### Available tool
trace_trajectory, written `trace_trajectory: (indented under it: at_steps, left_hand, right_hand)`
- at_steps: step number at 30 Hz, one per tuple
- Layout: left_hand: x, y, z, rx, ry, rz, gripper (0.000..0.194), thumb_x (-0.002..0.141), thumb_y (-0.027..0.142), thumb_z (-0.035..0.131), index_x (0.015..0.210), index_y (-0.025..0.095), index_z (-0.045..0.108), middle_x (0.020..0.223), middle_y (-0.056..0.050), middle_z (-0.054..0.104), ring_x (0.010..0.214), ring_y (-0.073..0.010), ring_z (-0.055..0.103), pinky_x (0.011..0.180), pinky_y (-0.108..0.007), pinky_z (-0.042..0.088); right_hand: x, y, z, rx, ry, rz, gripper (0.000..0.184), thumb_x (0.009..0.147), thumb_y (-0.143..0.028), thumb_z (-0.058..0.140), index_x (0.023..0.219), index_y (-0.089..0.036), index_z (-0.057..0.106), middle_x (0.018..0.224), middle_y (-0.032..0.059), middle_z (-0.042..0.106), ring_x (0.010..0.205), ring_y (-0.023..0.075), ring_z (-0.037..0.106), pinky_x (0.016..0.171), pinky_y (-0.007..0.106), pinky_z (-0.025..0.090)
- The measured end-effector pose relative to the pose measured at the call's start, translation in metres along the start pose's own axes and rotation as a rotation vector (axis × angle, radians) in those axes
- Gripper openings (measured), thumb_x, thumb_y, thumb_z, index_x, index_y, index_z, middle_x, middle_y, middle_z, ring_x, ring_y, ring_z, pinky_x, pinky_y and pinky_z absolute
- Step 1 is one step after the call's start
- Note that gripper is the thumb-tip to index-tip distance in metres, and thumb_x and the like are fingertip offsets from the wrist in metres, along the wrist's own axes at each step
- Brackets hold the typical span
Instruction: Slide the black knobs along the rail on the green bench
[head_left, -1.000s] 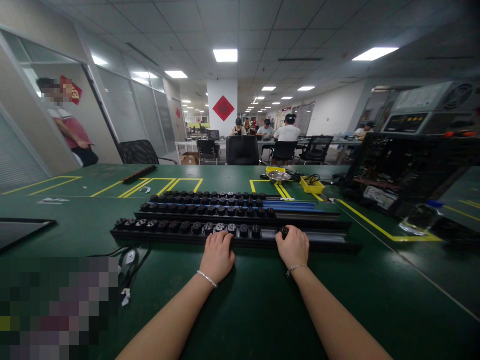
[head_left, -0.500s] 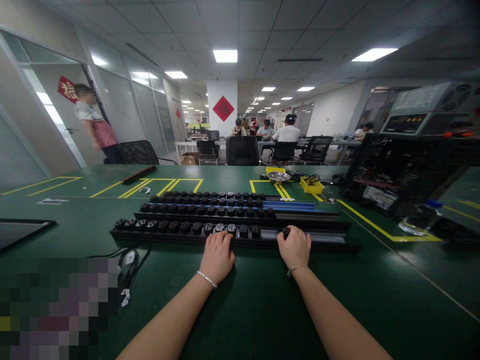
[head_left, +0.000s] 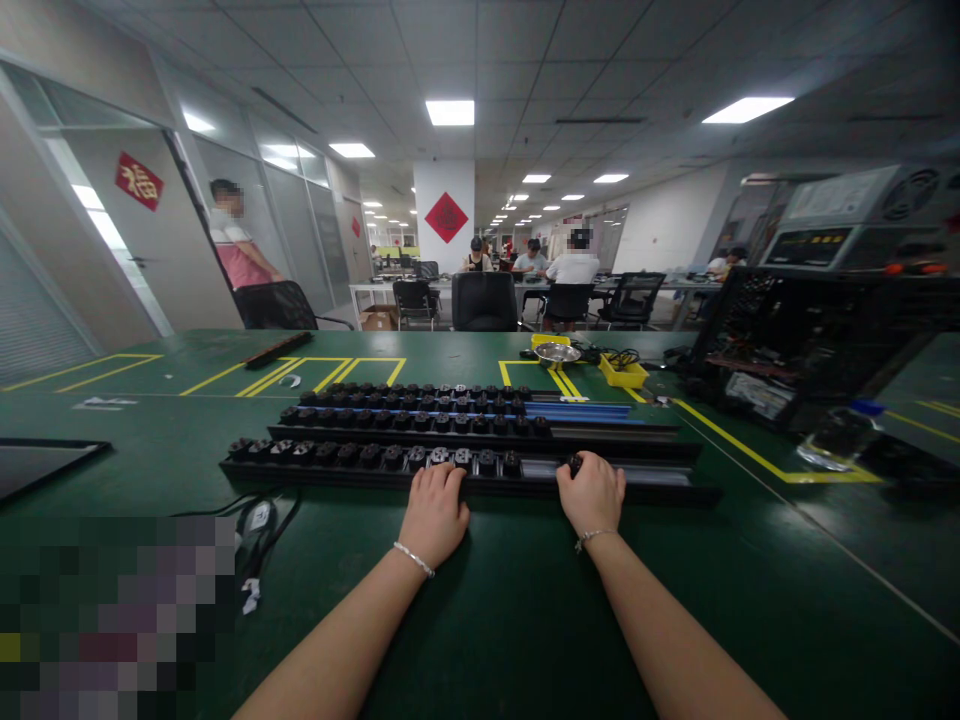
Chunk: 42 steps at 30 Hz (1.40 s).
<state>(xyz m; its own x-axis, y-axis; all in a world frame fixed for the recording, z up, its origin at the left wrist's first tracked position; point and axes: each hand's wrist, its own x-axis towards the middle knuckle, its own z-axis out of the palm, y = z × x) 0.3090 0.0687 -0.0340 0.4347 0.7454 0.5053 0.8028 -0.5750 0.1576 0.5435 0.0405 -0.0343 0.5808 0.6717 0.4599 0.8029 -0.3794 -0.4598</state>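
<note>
Near rail [head_left: 510, 488] on the table [head_left: 525, 620]: blocks [head_left: 393, 457] fill it from the left end past the middle. The left hand [head_left: 433, 515], loosely curled, rests its fingers on the near edge; whether it grips is hidden. The right hand [head_left: 591, 495], nearly closed, pinches a dark block [head_left: 575, 464] at the rail, apart from the row; grey channel shows beyond, so the row appears part done. The rails behind [head_left: 592, 433] look likewise partly filled. Writing: the door sign [head_left: 139, 181] reads 福; the pillar sign [head_left: 447, 217] and box label [head_left: 832, 197] are illegible
</note>
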Motion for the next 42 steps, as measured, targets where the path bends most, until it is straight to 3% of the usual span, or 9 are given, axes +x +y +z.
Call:
trace_trajectory:
  at_steps: [16,24,42]
  left_hand:
    - [0.0,0.002,-0.002,-0.001,-0.011,-0.01,0.04,0.073,0.018,0.05,0.113,0.019,0.053,0.113,-0.008,0.054,0.109,-0.0236,0.047,0.103,-0.044,0.03]
    - [0.0,0.002,-0.002,-0.004,-0.002,-0.007,0.039,0.074,0.017,0.049,0.113,0.019,0.053,0.113,-0.009,0.054,0.11,-0.0239,0.047,0.103,-0.044,0.029]
    - [0.0,0.002,-0.002,-0.02,-0.011,-0.017,0.039,0.073,0.017,0.05,0.112,0.019,0.053,0.113,-0.008,0.054,0.11,-0.0238,0.045,0.104,-0.045,0.027]
  right_hand:
    - [0.001,0.003,-0.001,-0.009,0.007,0.01,0.032,0.076,-0.03,0.041,0.1,-0.013,0.055,0.103,0.0137,0.061,0.105,0.0253,0.049,0.102,0.045,0.017]
    - [0.007,0.008,-0.01,-0.038,-0.061,0.012,0.032,0.074,-0.033,0.045,0.098,-0.016,0.057,0.099,0.0101,0.061,0.099,0.0232,0.051,0.088,0.035,0.033]
    - [0.008,0.016,-0.01,-0.075,-0.031,-0.053,0.03,0.074,-0.033,0.045,0.096,-0.017,0.058,0.099,0.0077,0.063,0.1,0.0235,0.05,0.087,0.036,0.032]
